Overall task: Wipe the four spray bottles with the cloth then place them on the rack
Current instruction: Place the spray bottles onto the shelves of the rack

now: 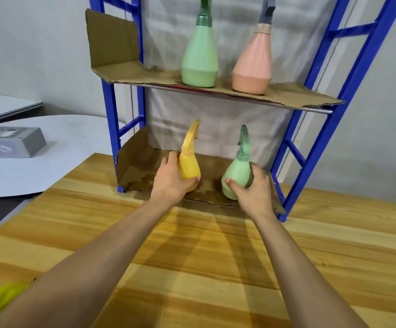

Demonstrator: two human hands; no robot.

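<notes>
A person reaches both bare arms across a wooden table [216, 256] to a blue rack [109, 107] that stands at its far end.

The left hand [171, 181] holds a yellow spray bottle [188, 166]. Its grip is curled round the fat lower part, with the thumb on the near side. The right hand [251, 188] holds a small green spray bottle [237, 171] the same way, fingers wrapped round the belly and the thumb in front. Both bottles are low over the bottom shelf, side by side but not touching. The yellow one leans a little to the right and the green one leans a little to the left. I cannot tell if their bottoms sit on the shelf, because the hands hide them.

The bottom shelf is lined with brown cardboard [140, 166] that has dark marks on it near the bottles.

On the top shelf, also lined with cardboard [130, 72], stand a tall green spray bottle [200, 60] and a pink spray bottle [251, 67]. They are upright, close together, and not touching.

A bit of yellow-green fabric [0, 301] shows by the left arm at the bottom corner. I cannot tell what it is.

Off to the left is a round white table [50, 162] with a grey box [10, 140] on it.
</notes>
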